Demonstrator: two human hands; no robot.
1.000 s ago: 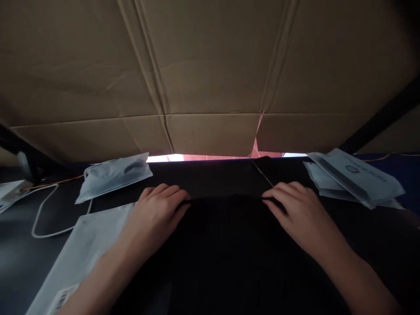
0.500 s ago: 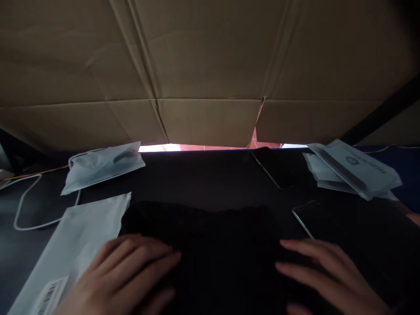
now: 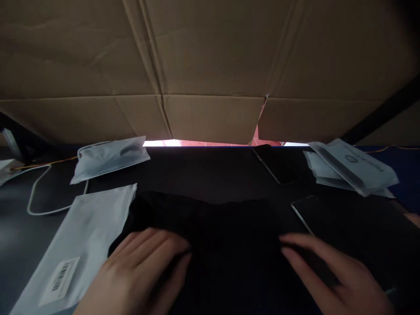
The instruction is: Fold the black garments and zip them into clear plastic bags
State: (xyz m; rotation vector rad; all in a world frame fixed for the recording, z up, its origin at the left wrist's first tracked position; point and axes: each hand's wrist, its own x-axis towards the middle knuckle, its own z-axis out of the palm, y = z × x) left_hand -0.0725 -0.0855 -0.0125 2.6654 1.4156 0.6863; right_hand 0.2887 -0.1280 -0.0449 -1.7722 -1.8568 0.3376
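A black cloth (image 3: 226, 245) lies spread on the dark table in front of me, its lower part running out of view. My left hand (image 3: 141, 267) pinches the cloth at its left side, thumb under the bent fingers. At the right side my right hand (image 3: 331, 271) has thumb and forefinger nearly together on the cloth; dark on dark hides the exact grip. Just beyond my right hand lies a dark phone (image 3: 324, 214) with a shiny edge. A frosted zip bag (image 3: 95, 223) with a barcode label (image 3: 61, 280) lies left of my left hand.
Farther back are another dark phone (image 3: 277, 164), a stack of frosted bags (image 3: 370, 170) at right, and a filled frosted bag (image 3: 113, 157) beside a white cable (image 3: 31, 197). A cardboard sheet (image 3: 210, 65) hangs along the far edge. Some skin (image 3: 414, 218) shows at the right edge.
My left hand has gone from loosely spread fingers to a pinch on the cloth. My right thumb and forefinger have come closer together. The view has shifted slightly.
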